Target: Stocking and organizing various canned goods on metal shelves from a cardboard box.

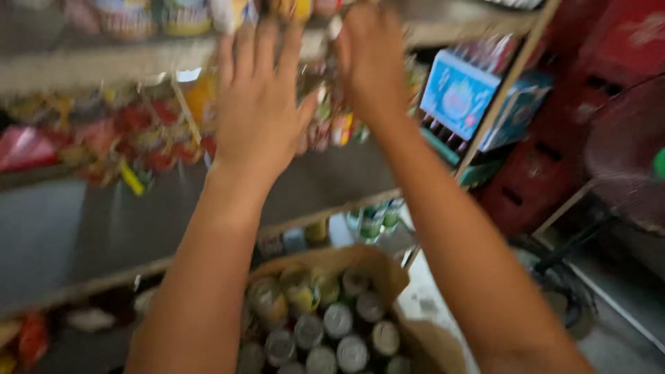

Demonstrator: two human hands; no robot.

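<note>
We see a long wooden shelf unit filling the left and centre of the frame, its tiers stacked with blurred red and yellow snack packets. At bottom centre sits an open brown cardboard box packed with upright silver-topped cans. Our left hand, fingers spread apart, reaches toward hanging packets at top centre. Our right hand is there too; whether it grips one, we cannot tell.
</note>
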